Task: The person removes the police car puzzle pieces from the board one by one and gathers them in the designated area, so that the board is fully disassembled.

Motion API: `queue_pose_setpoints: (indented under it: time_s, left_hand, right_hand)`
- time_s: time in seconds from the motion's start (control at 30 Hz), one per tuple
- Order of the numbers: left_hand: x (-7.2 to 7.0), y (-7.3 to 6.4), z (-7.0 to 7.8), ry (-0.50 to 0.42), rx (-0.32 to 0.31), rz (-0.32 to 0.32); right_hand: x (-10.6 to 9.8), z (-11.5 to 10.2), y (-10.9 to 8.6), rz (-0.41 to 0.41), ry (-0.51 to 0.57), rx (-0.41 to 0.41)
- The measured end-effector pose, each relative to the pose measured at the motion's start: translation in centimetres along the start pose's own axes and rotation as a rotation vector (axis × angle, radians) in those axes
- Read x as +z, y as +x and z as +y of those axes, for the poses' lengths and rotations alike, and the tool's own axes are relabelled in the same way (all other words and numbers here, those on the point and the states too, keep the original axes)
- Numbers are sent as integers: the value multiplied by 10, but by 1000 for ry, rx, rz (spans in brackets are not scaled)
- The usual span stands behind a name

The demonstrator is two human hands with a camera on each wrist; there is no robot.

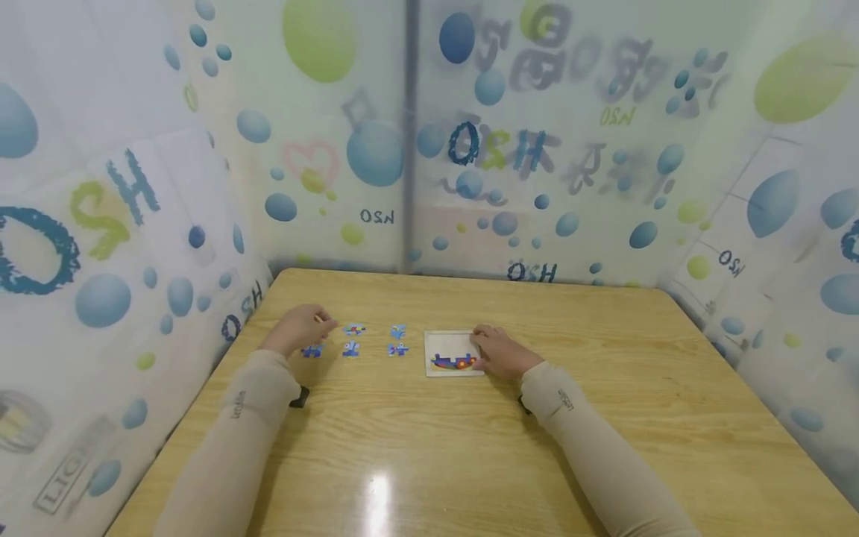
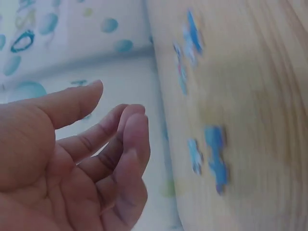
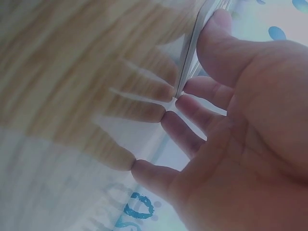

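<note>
My left hand (image 1: 300,329) hovers at the left of the table, its fingers loosely bent. In the left wrist view a gap shows between thumb and fingertips, with nothing in it. Just below that hand lies a blue jigsaw piece (image 1: 312,350), partly covered. My right hand (image 1: 505,353) holds the right side of a shallow white puzzle tray (image 1: 435,342), thumb at its edge, other fingertips down on the tabletop (image 3: 62,82). Joined colourful pieces (image 1: 453,362) fill the tray's near part; the hand overlaps their right end.
Between the left hand and the tray lie several loose jigsaw pieces, among them a red and blue one (image 1: 354,329) and a blue one with an eye (image 1: 397,349). Patterned curtains (image 1: 376,246) enclose the wooden table at the back and sides.
</note>
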State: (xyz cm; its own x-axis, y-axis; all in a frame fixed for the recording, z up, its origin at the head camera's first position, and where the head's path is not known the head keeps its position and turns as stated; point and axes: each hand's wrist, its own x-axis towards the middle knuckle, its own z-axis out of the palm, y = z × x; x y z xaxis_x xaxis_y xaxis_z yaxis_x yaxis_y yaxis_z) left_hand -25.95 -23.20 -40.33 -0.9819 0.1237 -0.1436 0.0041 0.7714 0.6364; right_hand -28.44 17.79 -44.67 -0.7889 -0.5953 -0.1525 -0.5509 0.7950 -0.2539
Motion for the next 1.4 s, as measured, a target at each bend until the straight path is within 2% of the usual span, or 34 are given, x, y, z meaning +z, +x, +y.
queue_pose_setpoints:
  time_s: [0.17, 0.3, 0.57, 0.7, 0.83, 1.0, 1.13, 1.23, 1.4]
  left_hand:
    - [13, 8, 19, -153, 63, -85]
    - [24, 11, 30, -218, 91, -128]
    - [50, 15, 52, -215, 121, -173]
    - [65, 20, 65, -281, 132, -215]
    - [80, 26, 78, -320, 176, -236]
    - [95, 31, 91, -261, 197, -230]
    - [104, 33, 98, -181, 201, -256]
    - [110, 34, 102, -108, 222, -254]
    - [117, 37, 105, -38, 238, -250]
  right_hand:
    - [1, 2, 0, 5, -4, -33]
    - [1, 3, 0, 16, 2, -40]
    - [2, 2, 0, -13, 12, -2]
    - [2, 2, 1, -14, 7, 3]
    - [2, 2, 1, -4, -3, 0]
    - [2, 3, 1, 6, -6, -6]
    - [2, 3, 1, 4, -11, -3]
    - [2, 3, 1, 6, -10, 2]
    - [1, 3, 1, -3, -6, 19]
